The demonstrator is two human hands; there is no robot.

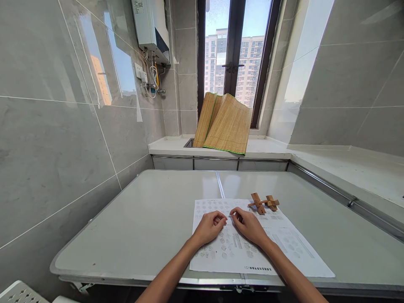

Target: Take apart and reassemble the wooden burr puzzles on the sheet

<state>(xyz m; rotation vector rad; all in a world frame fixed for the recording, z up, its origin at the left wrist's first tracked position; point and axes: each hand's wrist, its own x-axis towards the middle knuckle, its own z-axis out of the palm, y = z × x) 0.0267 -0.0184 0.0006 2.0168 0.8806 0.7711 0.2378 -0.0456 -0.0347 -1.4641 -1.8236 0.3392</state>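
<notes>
A large white sheet [296, 248] printed with small diagrams lies flat on the table. Over its left part rests my left hand [211, 225], fingers curled and pressed together; whatever they hold, if anything, is hidden. My right hand [248, 224] is a little to the right, thumb and fingertips curled together, the two hands apart. Nothing can be made out between its fingertips either. Near the sheet's back right edge, beyond my right hand, sit interlocked wooden pieces: a longer cross-shaped one [259, 203] and a compact cluster [272, 203], side by side.
The pale folding table [126, 227] has a metal seam down its middle. Behind it, a bamboo mat [232, 124] leans by the window on a white counter [268, 145]. Tiled walls flank both sides. A perforated white seat [22, 293] shows at the bottom left.
</notes>
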